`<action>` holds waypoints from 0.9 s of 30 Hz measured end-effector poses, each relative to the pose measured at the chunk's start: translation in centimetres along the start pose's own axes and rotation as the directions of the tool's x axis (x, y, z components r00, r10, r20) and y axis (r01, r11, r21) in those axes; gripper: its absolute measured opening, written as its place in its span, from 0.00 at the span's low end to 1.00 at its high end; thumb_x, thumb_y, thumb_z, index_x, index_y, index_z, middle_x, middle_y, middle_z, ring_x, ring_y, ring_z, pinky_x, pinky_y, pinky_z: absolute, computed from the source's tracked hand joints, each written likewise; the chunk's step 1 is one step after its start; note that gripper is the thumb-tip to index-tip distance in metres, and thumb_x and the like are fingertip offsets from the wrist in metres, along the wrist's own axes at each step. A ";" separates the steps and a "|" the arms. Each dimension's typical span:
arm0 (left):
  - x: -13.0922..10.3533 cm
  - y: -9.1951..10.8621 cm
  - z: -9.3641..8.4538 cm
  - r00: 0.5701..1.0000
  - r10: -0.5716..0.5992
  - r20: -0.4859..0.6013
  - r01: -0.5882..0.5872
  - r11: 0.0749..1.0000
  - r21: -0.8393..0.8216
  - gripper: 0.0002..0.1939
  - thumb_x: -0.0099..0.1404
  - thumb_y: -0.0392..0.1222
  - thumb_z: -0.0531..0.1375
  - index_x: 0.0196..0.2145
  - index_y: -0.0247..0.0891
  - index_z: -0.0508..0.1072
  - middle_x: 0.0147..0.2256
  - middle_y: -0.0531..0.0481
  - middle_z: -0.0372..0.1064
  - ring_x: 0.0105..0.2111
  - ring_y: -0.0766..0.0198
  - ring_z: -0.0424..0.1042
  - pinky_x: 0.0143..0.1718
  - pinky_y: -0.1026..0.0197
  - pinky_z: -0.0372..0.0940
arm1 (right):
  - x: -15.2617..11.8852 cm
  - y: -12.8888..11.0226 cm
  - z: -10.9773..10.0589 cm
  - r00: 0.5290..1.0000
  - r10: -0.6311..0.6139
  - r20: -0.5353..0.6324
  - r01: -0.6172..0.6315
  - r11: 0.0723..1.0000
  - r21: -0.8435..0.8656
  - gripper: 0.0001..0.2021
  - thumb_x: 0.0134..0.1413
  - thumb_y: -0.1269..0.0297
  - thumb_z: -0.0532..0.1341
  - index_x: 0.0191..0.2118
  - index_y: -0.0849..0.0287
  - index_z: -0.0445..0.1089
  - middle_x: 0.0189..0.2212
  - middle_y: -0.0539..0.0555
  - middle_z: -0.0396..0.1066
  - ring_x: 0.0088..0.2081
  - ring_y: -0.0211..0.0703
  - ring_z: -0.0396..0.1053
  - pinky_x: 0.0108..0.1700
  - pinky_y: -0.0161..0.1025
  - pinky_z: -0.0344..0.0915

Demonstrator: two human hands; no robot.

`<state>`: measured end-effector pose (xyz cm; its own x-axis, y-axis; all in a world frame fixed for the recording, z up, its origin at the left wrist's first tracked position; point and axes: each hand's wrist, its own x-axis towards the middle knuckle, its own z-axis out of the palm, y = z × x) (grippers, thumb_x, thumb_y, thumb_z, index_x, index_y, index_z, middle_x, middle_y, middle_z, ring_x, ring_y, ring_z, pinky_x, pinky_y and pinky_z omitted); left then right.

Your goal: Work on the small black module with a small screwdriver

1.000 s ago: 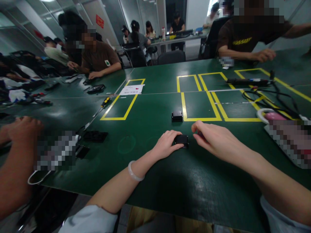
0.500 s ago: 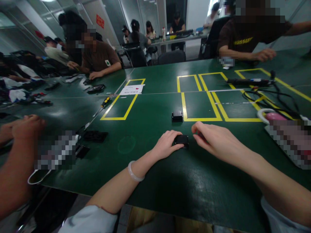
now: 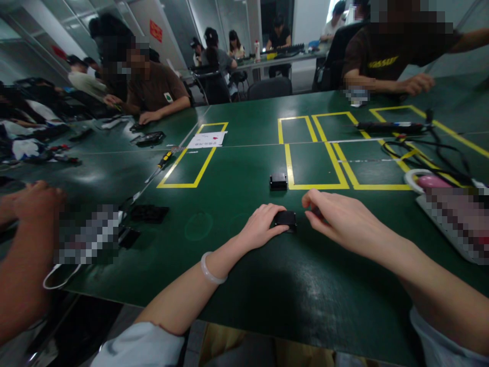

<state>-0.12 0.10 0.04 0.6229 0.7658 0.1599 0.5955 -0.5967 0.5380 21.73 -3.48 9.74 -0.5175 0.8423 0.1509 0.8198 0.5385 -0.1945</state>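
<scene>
My left hand (image 3: 265, 225) grips a small black rectangular block (image 3: 286, 220) by its left side, thumb near and fingers far, low over the table. To the right of that block is my right hand (image 3: 324, 211), its fingers curled and closed. A dark spot shows between its thumb and fingers; I cannot make out what it is. A short gap separates the right fingertips from the block. Beyond both hands, a second black block (image 3: 278, 181) rests on the green table (image 3: 244, 290), close to a yellow tape corner.
Yellow tape rectangles (image 3: 317, 187) mark the table. A yellow-black screwdriver (image 3: 165, 160) and a paper sheet (image 3: 206, 139) lie to the left. At right are a black tool with a cable (image 3: 393, 127) and a pink item (image 3: 431, 182). A co-worker's arm (image 3: 28, 244) is at left.
Almost nothing differs. The view has shifted very slightly, and the left hand stays on the black block. A little more dark shows between the right hand's fingers.
</scene>
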 end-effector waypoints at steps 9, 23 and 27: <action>0.0 -0.1 0.1 1.000 0.010 -0.012 -0.010 1.000 0.016 0.19 0.66 0.51 0.57 0.51 0.40 0.64 0.46 0.46 0.66 0.45 0.55 0.64 0.47 0.53 0.61 | 0.1 -0.1 0.1 1.000 0.017 0.017 -0.016 0.999 -0.042 0.08 0.64 0.58 0.49 0.36 0.55 0.58 0.28 0.50 0.68 0.30 0.43 0.67 0.32 0.37 0.55; 0.0 0.0 0.1 1.000 0.004 -0.007 -0.004 1.000 0.019 0.20 0.66 0.51 0.57 0.52 0.40 0.63 0.47 0.46 0.66 0.46 0.55 0.64 0.48 0.53 0.61 | 0.1 -0.1 0.2 0.998 -0.010 -0.057 0.008 1.000 -0.027 0.07 0.62 0.58 0.52 0.38 0.56 0.58 0.28 0.50 0.69 0.30 0.42 0.67 0.31 0.36 0.56; 0.0 -0.1 0.1 1.000 0.003 -0.009 -0.002 1.000 0.015 0.20 0.66 0.52 0.57 0.51 0.40 0.64 0.46 0.46 0.66 0.46 0.55 0.64 0.48 0.53 0.61 | 0.2 0.0 0.3 0.999 0.002 -0.048 -0.004 1.000 -0.031 0.04 0.61 0.63 0.52 0.37 0.56 0.58 0.28 0.50 0.68 0.28 0.41 0.66 0.29 0.36 0.55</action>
<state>-0.11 0.14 -0.07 0.6200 0.7663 0.1683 0.6015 -0.6020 0.5252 21.61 -3.31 9.51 -0.5030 0.8415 0.1971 0.8290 0.5342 -0.1652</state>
